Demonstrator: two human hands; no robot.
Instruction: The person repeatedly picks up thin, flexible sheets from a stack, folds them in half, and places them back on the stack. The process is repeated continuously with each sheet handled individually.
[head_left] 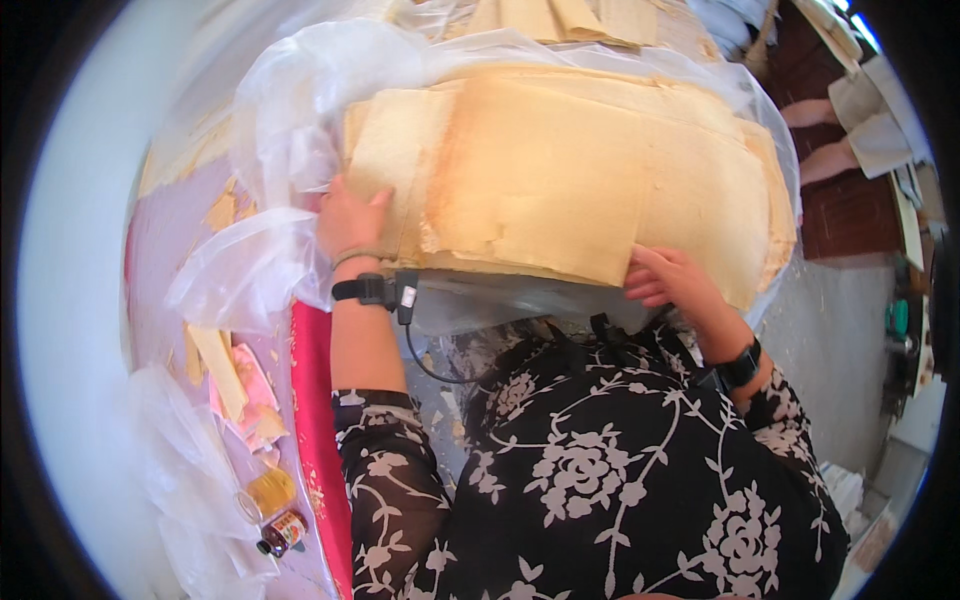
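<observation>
A wide stack of thin tan sheets, resembling dry crepes, lies before me on clear plastic sheeting. My left hand is at the left end of the stack, its thumb apart from the fingers and touching the edge; some fingertips are hard to make out against the plastic. Near the front, my right hand has its fingers curled at the corner of the top folded sheet, pinching that edge. A browner strip runs down the left part of this sheet, and lower sheets stick out beyond it on both sides.
Clear plastic bunches around the stack's left and far sides. More tan sheets lie beyond. At left are sheet scraps, a pink packet, a jar of yellow contents and a dark bottle. Another person's arms show at far right.
</observation>
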